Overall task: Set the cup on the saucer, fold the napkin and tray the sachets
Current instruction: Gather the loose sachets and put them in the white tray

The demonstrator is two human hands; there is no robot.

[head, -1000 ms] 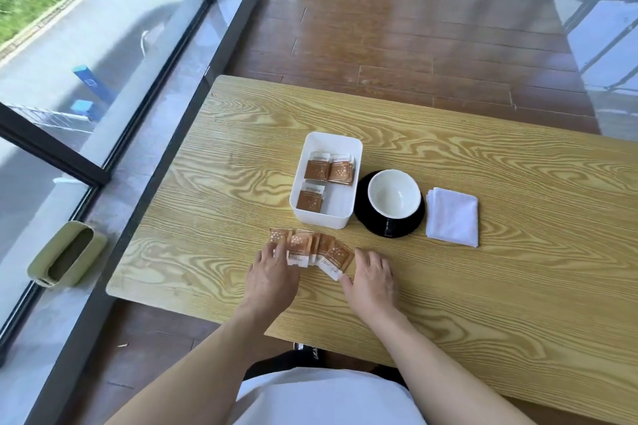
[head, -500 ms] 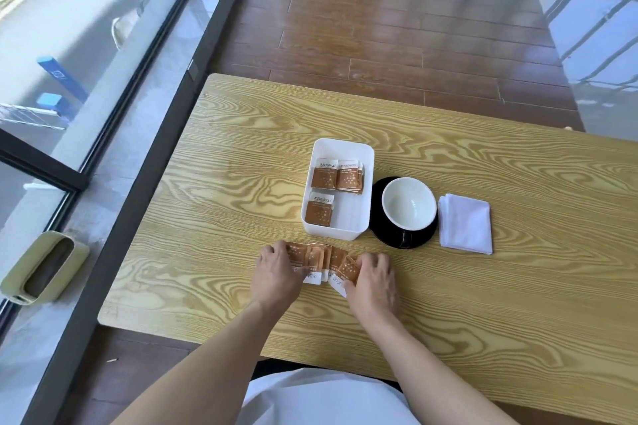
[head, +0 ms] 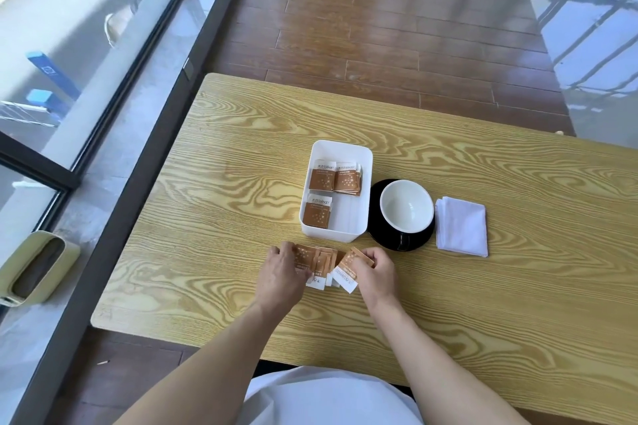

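Note:
A white cup (head: pixel 406 205) stands on a black saucer (head: pixel 379 239) in the middle of the wooden table (head: pixel 214 190). To its right lies a folded white napkin (head: pixel 462 226). Left of the saucer a white tray (head: pixel 348 235) holds several brown sachets (head: pixel 319 216). In front of the tray a bunched row of brown sachets (head: pixel 322 260) lies on the table. My left hand (head: pixel 281 274) presses against the row's left end. My right hand (head: pixel 374 269) grips the rightmost sachet (head: pixel 348 269), which is tilted up.
A glass wall with a dark frame (head: pixel 138 155) runs along the table's left side. A pale green bin (head: pixel 32 269) sits on the ledge below it. Beyond the table's far edge is dark wooden floor (head: pixel 379 28).
Both hands have moved closer together, pushing the loose sachets into a tighter bunch. My right hand has lifted the rightmost sachet's edge.

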